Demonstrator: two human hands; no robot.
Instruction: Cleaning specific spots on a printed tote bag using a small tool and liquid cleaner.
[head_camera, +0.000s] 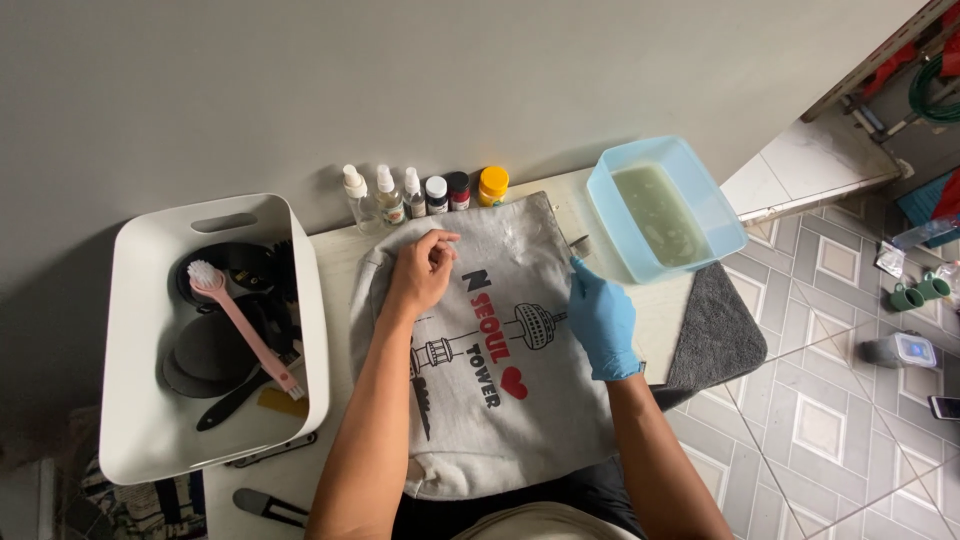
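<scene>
- left hand (422, 270) bare, fingers loosely curled, grasping nothing, resting on grey bag (500, 400) mid-table.
- right hand (600, 318), blue-gloved, fingers flat, released on bag's right part.
- tub (722, 212) far right; bottles (415, 192) along far edge; white bin (312, 300) left.

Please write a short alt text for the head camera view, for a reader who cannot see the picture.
Seen from above, a person presses a grey printed tote bag flat on a white table, bare left hand and blue-gloved right hand resting on it. A white bin holding a pink brush sits left; a blue tub of cloudy liquid sits right, small bottles behind.
</scene>
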